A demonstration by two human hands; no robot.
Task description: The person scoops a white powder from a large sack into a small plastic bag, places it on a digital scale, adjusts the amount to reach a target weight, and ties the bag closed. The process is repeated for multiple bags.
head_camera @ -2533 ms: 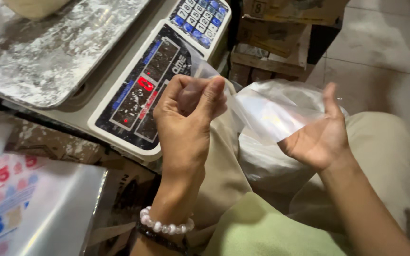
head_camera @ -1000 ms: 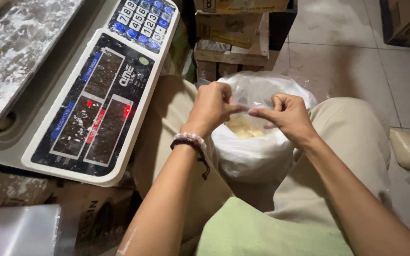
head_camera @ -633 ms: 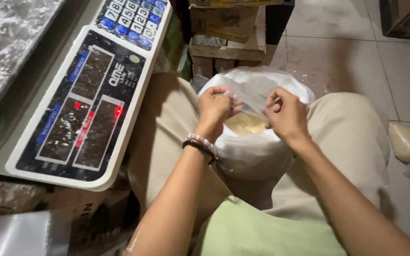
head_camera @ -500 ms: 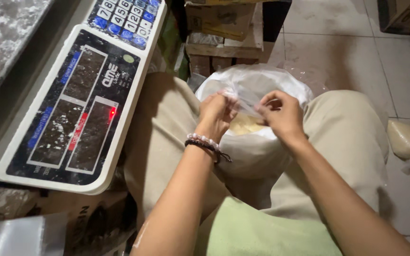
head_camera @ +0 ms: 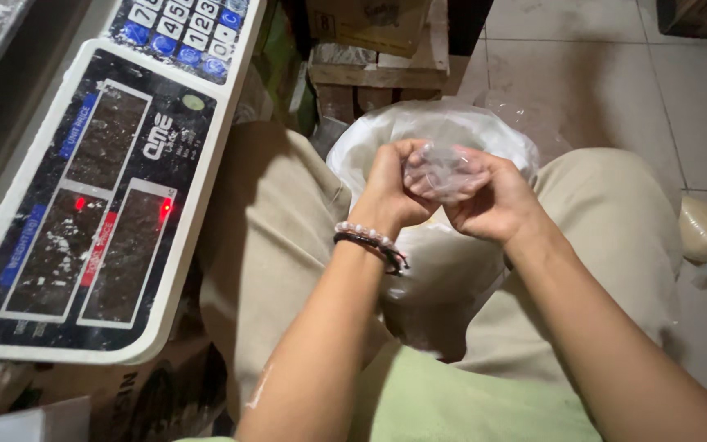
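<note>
Above the big white sack between my knees, my left hand and right hand meet, fingers of both closed around a small clear plastic bag. The weighing scale sits to my left.

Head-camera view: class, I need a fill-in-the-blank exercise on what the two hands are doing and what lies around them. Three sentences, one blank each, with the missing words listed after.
1. The left hand and right hand together hold a small clear plastic ____ above the big white sack.
2. The left wrist wears beaded ____.
3. The weighing scale stands on the person's ____ side; a filled packet lies on the tiled floor.

Missing words: bag; bracelets; left
</note>
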